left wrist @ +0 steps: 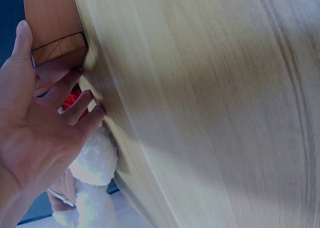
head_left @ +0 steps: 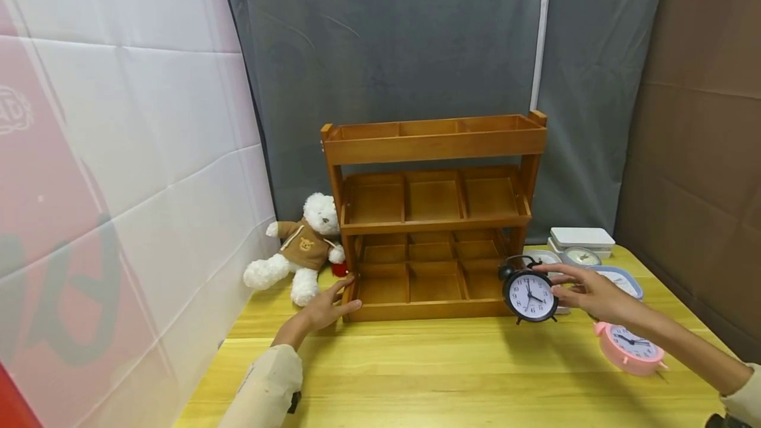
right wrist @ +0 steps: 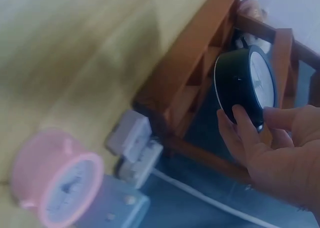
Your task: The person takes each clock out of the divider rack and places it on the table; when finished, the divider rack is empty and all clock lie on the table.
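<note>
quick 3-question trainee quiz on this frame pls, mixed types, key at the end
1. True or false: the right hand holds the pink alarm clock.
2. What does the left hand touch?
A. the teddy bear
B. the lower left corner of the wooden shelf rack
C. the white box
3. Fill in: the black alarm clock is held in front of the rack's ______ right corner.

Key
1. False: it holds the black alarm clock; the pink one stands on the table.
2. B
3. lower
</note>
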Demonstrator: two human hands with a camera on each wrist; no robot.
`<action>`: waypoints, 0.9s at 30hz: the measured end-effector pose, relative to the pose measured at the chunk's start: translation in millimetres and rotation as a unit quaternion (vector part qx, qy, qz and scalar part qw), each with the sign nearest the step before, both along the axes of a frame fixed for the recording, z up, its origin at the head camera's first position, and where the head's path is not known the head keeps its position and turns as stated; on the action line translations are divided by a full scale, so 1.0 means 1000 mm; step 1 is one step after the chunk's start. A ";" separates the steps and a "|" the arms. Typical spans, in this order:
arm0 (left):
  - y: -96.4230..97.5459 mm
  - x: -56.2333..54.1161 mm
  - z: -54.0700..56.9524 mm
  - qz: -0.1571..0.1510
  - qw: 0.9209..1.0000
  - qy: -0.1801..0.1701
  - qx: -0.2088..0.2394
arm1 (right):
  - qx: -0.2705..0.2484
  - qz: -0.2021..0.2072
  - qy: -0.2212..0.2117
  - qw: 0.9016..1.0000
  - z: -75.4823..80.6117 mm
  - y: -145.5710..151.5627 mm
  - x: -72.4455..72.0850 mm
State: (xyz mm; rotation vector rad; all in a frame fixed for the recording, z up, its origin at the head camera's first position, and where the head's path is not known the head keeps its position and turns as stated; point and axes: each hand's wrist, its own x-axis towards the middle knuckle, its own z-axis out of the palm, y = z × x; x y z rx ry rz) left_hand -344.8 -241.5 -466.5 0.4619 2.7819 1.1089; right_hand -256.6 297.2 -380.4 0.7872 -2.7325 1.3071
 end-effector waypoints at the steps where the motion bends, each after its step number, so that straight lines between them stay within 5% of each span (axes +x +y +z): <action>1: 0.000 0.000 0.000 -0.001 1.000 0.002 -0.001 | -0.005 0.003 -0.012 1.000 -0.004 0.002 0.001; 6: 0.002 0.001 0.002 -0.003 1.000 0.002 -0.003 | -0.028 0.024 -0.059 0.998 -0.026 0.012 0.006; 12: 0.002 0.003 0.003 -0.008 1.000 0.006 -0.013 | -0.051 0.052 -0.053 0.996 -0.051 0.023 0.005; 18: 0.002 0.004 0.004 -0.012 1.000 0.004 -0.007 | -0.030 0.031 -0.066 0.997 -0.069 0.034 0.006; 27: -0.001 0.003 0.001 -0.026 0.999 0.023 -0.016 | -0.081 0.021 -0.173 0.981 -0.077 0.041 0.008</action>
